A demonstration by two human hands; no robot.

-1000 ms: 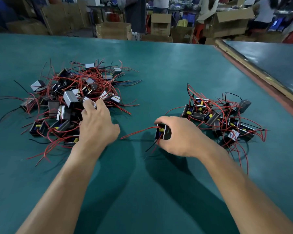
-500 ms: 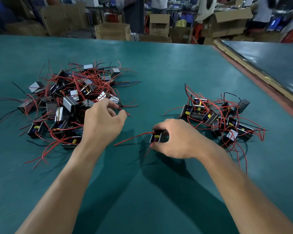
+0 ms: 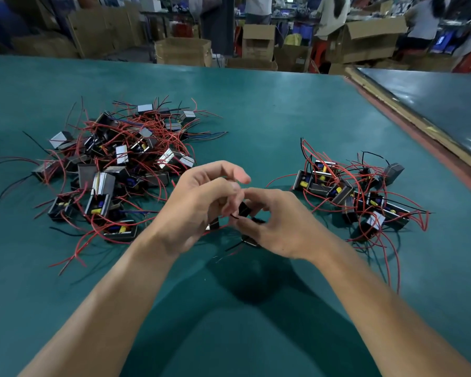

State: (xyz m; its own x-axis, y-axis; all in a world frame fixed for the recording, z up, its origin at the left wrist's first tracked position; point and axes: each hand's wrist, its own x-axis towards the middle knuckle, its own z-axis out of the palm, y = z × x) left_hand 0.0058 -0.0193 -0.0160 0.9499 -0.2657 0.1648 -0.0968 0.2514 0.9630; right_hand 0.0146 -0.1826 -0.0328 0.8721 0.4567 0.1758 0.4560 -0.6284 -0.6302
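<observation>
— Where are the hands?

— Both are over the middle of the teal-green felt-like table surface (image 3: 256, 104), nearer its near edge. The right hand (image 3: 278, 227) has thumb and fingers curled round a small black box-shaped module (image 3: 244, 209), pinching it just above the surface. A thin black wire trails out beneath that hand.

— And the other one?

— The left hand (image 3: 201, 210) meets it there, fingertips touching the same module. Its lower fingers are curled over a dark piece with a silvery corner (image 3: 214, 225); the forefinger sticks out, blurred.

— What lies around them?

— Toward the left edge sits a big tangled heap of black modules with red and black wires (image 3: 120, 164). Toward the right edge is a smaller cluster of the same wired modules (image 3: 351, 194). The hands are between the two, touching neither.

— Any containers?

— Several modules lie open side up, like little black trays; yellow and blue parts sit inside them. Beyond the far edge stand brown cardboard boxes (image 3: 182, 51), and a large carton with its flaps open (image 3: 370, 36). I cannot tell what they hold.
</observation>
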